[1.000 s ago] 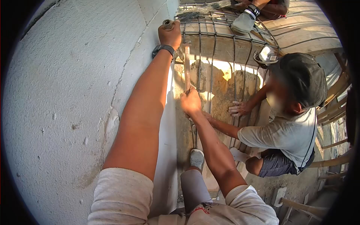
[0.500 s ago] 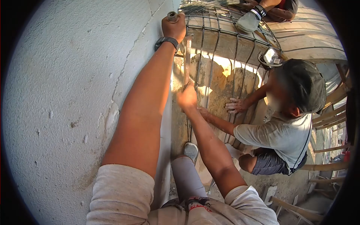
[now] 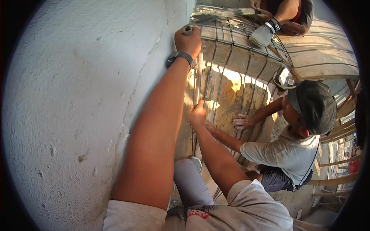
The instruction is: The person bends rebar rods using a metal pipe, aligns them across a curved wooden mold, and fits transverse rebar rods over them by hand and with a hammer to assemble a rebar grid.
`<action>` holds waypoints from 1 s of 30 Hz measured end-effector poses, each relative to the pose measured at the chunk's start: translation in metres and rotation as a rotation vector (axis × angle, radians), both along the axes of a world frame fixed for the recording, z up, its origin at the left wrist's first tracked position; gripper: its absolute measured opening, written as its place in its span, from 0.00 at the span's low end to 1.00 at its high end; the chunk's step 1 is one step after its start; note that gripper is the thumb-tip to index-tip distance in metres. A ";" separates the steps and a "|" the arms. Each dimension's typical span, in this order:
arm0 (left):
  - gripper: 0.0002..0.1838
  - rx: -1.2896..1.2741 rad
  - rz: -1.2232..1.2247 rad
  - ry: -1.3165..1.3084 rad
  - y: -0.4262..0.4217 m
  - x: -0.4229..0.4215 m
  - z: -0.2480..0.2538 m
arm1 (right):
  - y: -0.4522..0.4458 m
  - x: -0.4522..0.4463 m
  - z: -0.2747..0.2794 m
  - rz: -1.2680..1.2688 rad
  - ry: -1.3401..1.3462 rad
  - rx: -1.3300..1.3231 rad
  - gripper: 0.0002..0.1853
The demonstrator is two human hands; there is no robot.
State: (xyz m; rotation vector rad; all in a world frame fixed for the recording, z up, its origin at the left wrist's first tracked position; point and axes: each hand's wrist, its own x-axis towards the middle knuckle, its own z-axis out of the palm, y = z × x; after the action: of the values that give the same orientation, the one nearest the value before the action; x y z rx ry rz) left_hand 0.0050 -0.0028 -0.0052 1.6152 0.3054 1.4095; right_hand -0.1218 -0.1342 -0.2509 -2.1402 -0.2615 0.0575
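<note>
A pale, rough wall (image 3: 77,107) fills the left side, pitted and stained, a jagged crack (image 3: 139,73) running up it. Sunlight falls in bright patches across the mottled brown base beside it and over pale boards (image 3: 322,48) at upper right. Wooden poles (image 3: 334,180) line the right edge.

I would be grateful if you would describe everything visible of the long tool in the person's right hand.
The long tool shows as a straight, narrow shaft, pale brown and apparently wooden, partly sunlit. The right hand closes its grip around the lower part, thumb pointing up along the shaft. From there it runs up the picture, its far end close to the left hand; whether they touch, and how that end is shaped, is unclear.
</note>
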 end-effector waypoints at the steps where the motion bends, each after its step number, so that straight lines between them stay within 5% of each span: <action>1: 0.15 -0.026 -0.036 0.025 -0.003 -0.009 0.006 | 0.019 0.011 -0.040 -0.008 0.001 0.088 0.18; 5: 0.17 -0.244 -0.302 0.252 -0.012 -0.056 0.030 | 0.004 -0.005 0.002 -0.024 -0.048 -0.023 0.18; 7: 0.17 -0.277 -0.320 0.048 -0.002 -0.036 0.010 | 0.009 -0.002 -0.003 -0.045 -0.061 -0.009 0.17; 11: 0.15 -0.084 -0.068 0.074 -0.012 -0.028 0.007 | 0.027 0.009 -0.039 -0.007 0.036 0.119 0.18; 14: 0.18 -0.288 -0.275 0.119 -0.009 -0.035 0.001 | 0.018 0.006 -0.041 -0.024 -0.068 0.084 0.18; 20: 0.18 -0.073 -0.330 0.094 -0.003 -0.037 -0.008 | 0.004 -0.006 0.015 0.024 0.083 0.138 0.16; 30: 0.18 -0.078 -0.368 0.051 -0.001 -0.026 -0.005 | -0.030 -0.006 0.113 0.144 0.203 0.043 0.18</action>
State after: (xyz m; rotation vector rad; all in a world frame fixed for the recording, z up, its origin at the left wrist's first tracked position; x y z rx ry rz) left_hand -0.0208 -0.0041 -0.0103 1.5525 0.0843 1.0653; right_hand -0.1282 -0.1644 -0.1383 -2.0519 -0.2942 0.3476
